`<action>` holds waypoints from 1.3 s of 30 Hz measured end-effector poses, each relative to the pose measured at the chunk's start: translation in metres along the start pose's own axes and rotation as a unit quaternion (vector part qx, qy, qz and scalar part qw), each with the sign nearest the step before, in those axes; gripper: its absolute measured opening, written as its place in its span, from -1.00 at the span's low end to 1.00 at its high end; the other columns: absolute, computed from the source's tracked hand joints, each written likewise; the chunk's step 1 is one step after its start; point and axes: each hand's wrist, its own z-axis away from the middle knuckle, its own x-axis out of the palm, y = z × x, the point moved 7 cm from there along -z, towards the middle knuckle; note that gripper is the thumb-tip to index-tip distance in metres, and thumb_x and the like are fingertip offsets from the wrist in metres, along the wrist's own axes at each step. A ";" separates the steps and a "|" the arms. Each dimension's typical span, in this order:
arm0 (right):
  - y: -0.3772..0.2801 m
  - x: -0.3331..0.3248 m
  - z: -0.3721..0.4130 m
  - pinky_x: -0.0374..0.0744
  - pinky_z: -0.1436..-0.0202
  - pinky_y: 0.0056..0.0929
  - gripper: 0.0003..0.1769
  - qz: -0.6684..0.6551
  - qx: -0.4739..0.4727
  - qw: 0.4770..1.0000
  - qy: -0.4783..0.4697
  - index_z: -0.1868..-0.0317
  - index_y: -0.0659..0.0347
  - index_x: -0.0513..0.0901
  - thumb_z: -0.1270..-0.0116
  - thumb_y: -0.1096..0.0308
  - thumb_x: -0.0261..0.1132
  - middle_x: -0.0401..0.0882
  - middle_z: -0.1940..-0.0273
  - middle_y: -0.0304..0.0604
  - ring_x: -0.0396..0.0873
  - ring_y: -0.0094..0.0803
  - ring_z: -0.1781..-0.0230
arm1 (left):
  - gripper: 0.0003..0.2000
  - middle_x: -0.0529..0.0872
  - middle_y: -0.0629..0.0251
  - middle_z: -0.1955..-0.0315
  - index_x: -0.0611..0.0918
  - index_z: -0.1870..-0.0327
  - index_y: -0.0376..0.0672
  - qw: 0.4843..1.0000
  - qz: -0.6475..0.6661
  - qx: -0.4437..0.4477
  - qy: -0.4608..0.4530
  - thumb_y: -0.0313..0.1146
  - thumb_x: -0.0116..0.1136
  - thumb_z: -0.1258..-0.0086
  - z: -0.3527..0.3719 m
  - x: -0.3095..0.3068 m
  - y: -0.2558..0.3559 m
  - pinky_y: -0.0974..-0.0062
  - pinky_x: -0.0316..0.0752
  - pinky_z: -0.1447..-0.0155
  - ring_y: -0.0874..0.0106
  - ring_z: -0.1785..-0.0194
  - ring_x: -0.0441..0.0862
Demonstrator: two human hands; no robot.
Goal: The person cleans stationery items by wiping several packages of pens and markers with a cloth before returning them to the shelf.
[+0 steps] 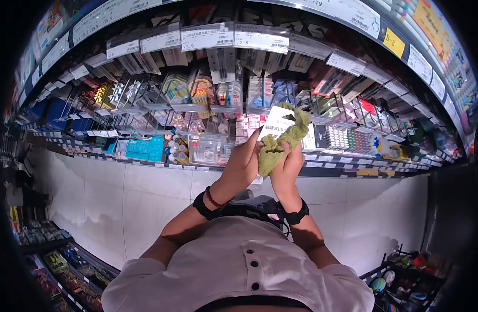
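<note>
A fuzzy green fabric band, looped like a hair band, is held up in front of the shelves. Attached to it is a white card with a hang hole and printed text. My left hand is closed at the lower left of the band and card. My right hand grips the band from the lower right, its thumb pressed on the fabric. Most fingertips are hidden behind the item. Both wrists wear black straps.
Ahead, a curved-looking store shelf carries hanging packs, price tags, a clear plastic bin and teal boxes. A yellow sign sits at upper right. Pale floor tiles lie below; more racks stand at lower left and lower right.
</note>
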 end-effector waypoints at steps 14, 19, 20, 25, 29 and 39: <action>0.039 0.058 0.040 0.46 0.41 -0.64 -0.77 -0.476 0.451 0.740 -0.150 0.12 0.22 0.47 -0.32 0.27 0.05 0.49 0.45 -0.33 0.48 -0.61 0.49 | -0.46 0.46 0.20 0.02 0.24 -0.13 -0.23 0.843 0.490 -0.221 -0.005 -0.25 0.16 -0.20 -0.012 0.006 -0.043 0.50 0.33 -0.11 0.46 -0.09 0.39; 0.011 0.076 0.074 0.39 0.48 -0.59 -0.68 -0.688 0.462 0.456 -0.324 0.06 0.19 0.41 -0.33 0.14 0.03 0.37 0.51 -0.33 0.33 -0.57 0.60 | -0.66 0.51 0.38 0.29 0.40 0.11 -0.15 0.865 0.444 -0.232 0.038 -0.51 0.21 -0.09 -0.017 -0.013 -0.043 0.60 0.43 0.12 0.57 0.21 0.50; 0.004 0.071 0.077 0.37 0.50 -0.58 -0.67 -0.739 0.429 0.367 -0.367 0.06 0.19 0.40 -0.33 0.12 0.02 0.35 0.51 -0.33 0.29 -0.56 0.62 | -0.70 0.53 0.35 0.31 0.42 0.14 -0.19 0.863 0.449 -0.228 0.039 -0.51 0.20 -0.10 -0.017 -0.014 -0.038 0.61 0.41 0.11 0.58 0.22 0.51; 0.037 0.050 0.080 0.38 0.52 -0.54 -0.72 -0.605 0.559 0.506 -0.256 0.11 0.21 0.43 -0.29 0.21 0.11 0.40 0.47 -0.20 0.37 -0.43 0.58 | -0.82 0.56 0.20 0.15 0.51 0.22 -0.28 0.872 0.433 -0.223 0.055 -0.50 0.14 -0.16 -0.016 -0.019 -0.044 0.58 0.38 0.02 0.53 0.16 0.51; 0.080 0.045 0.065 0.56 0.35 -0.40 -0.73 -0.440 0.502 0.736 -0.108 0.10 0.23 0.46 -0.31 0.24 0.05 0.53 0.28 -0.10 0.55 -0.32 0.39 | -0.89 0.59 0.11 0.13 0.54 0.28 -0.31 0.910 0.378 -0.152 0.079 -0.50 0.09 -0.20 -0.021 -0.036 -0.035 0.57 0.38 -0.01 0.49 0.15 0.53; 0.062 0.035 0.058 0.38 -0.13 -0.32 -0.45 -0.609 0.429 0.621 -0.243 -0.19 0.27 0.28 -0.35 0.05 -0.13 0.36 -0.13 -0.07 0.42 -0.30 -0.06 | -0.96 0.58 0.44 0.52 0.51 0.34 -0.26 0.917 0.310 -0.147 0.204 -0.51 0.08 -0.25 -0.019 -0.082 -0.025 0.77 0.37 0.32 0.72 0.44 0.48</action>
